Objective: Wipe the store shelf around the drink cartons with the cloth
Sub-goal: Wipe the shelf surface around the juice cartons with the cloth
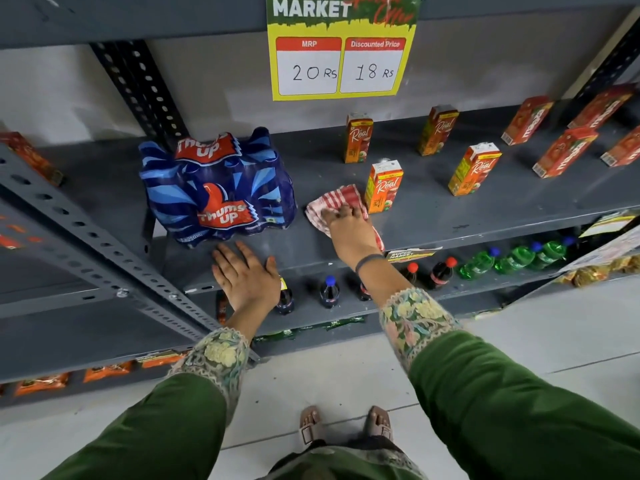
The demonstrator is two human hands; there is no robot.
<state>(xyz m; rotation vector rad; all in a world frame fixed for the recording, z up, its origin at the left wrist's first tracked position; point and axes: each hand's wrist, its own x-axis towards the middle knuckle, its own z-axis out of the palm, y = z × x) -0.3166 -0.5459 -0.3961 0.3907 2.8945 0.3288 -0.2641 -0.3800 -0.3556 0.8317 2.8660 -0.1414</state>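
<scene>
A red and white checked cloth [337, 202] lies flat on the grey metal shelf [450, 216]. My right hand [349, 226] presses down on it, just left of the nearest orange Real drink carton [383, 187]. More Real cartons stand upright behind and to the right [358, 138] [438, 129] [474, 169]. My left hand [247, 275] rests flat on the shelf's front edge with fingers spread, holding nothing, in front of a blue Thums Up bottle pack [216, 188].
Red Maaza cartons [564, 152] fill the shelf's right end. A yellow price sign [341, 46] hangs from the shelf above. Cola and green bottles [481, 263] line the shelf below. A slotted steel upright [104, 251] crosses at left. My feet stand on a pale tiled floor [554, 334].
</scene>
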